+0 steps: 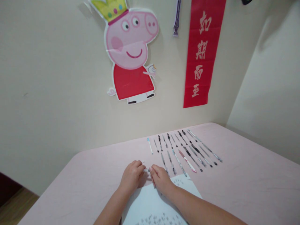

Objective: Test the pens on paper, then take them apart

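Facing a plain off-white wall [58,78]; below, a broad, round-cornered, pale pink table [234,184]. Partly under both forearms [197,204], a flat white paper sheet [152,200] with dark marks, presumably set there for easy reach. Past its far edge, to the right, two rows of slim plastic pens [195,148], black, clear and coloured, spaced side by side, likely to keep each separate and in plain sight. At the sheet's far edge, left hand [132,173] and right hand [161,178], both curled in. Pinched between them: one slim pale rod [147,170], largely hidden; probably held from both sides for steadiness.
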{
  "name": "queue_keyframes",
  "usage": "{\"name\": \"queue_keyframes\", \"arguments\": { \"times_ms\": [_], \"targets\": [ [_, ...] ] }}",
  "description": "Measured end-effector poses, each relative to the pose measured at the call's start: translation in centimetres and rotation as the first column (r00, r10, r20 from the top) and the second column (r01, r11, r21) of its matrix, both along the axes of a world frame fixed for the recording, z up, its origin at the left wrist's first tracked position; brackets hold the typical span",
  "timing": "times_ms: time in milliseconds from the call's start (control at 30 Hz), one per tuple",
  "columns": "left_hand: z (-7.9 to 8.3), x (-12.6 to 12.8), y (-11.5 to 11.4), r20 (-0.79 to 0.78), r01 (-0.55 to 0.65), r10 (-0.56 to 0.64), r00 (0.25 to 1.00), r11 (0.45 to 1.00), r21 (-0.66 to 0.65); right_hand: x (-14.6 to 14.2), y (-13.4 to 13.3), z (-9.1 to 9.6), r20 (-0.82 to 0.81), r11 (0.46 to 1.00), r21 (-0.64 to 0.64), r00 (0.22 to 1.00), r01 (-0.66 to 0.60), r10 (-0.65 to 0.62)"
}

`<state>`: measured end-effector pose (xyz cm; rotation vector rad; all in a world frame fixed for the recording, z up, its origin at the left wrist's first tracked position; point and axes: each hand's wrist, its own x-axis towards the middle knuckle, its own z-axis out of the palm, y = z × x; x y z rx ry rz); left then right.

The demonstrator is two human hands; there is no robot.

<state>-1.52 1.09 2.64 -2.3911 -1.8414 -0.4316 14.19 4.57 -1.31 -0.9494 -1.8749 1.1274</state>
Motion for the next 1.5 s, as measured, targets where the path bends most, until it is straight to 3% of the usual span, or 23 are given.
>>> {"name": "queue_keyframes", "arguments": {
  "times_ms": [167, 267, 433, 533, 667, 900, 1033, 1200, 1333, 1433, 1500],
  "targets": [
    [0.4, 0.4, -0.1, 0.053, -0.010, 0.011, 0.999, 1.000, -0.005, 0.1, -0.1, 0.5, -0.072, 1.000, -0.005, 0.997, 0.017, -0.018],
    [0.3, 0.5, 0.0, 0.103, -0.009, 0.009, 0.995, 1.000, -0.003, 0.2, -0.2, 0.8, -0.126, 0.999, 0.011, 0.991, -0.037, 0.038],
    [-0.4, 0.4, 0.1, 0.154, -0.006, 0.006, 0.988, 1.000, -0.001, 0.2, 0.0, 0.8, -0.185, 0.989, 0.135, 0.979, -0.058, 0.083],
    [-0.8, 0.0, 0.3, 0.199, -0.023, 0.009, 0.980, 0.997, 0.068, 0.2, 0.1, 0.5, -0.211, 0.992, 0.127, 0.977, -0.001, 0.028],
    [-1.7, -1.0, 0.7, 0.300, -0.187, 0.121, 0.946, 0.961, 0.204, 0.3, 0.2, 0.1, -0.232, 0.990, 0.055, 0.966, 0.127, -0.111],
    [-2.9, -1.9, 0.9, 0.353, -0.280, 0.193, 0.915, 0.936, 0.213, 0.5, 0.6, 0.5, -0.256, 0.980, 0.031, 0.949, 0.198, -0.184],
    [-2.3, -1.3, 0.8, 0.317, -0.214, 0.136, 0.939, 0.950, 0.228, 0.5, 0.3, 0.9, -0.262, 0.982, 0.028, 0.950, 0.185, -0.172],
    [-1.0, -0.9, 0.6, 0.219, -0.065, 0.022, 0.976, 0.979, 0.193, 0.6, -0.3, 1.3, -0.296, 0.995, 0.066, 0.954, 0.079, -0.056],
    [-0.3, -0.3, 0.4, 0.245, 0.050, -0.097, 0.965, 0.980, 0.191, 0.7, -0.4, 1.3, -0.262, 0.997, 0.073, 0.965, 0.031, -0.011],
    [-0.4, 0.8, 0.2, 0.279, 0.161, -0.200, 0.939, 0.974, 0.157, 0.9, -0.4, 1.5, -0.197, 0.985, 0.172, 0.979, -0.013, 0.048],
    [-0.8, 1.5, 0.1, 0.316, 0.162, -0.197, 0.928, 0.978, 0.133, 1.1, -0.4, 1.7, -0.166, 0.973, 0.233, 0.985, -0.001, 0.041]
  ]
}}
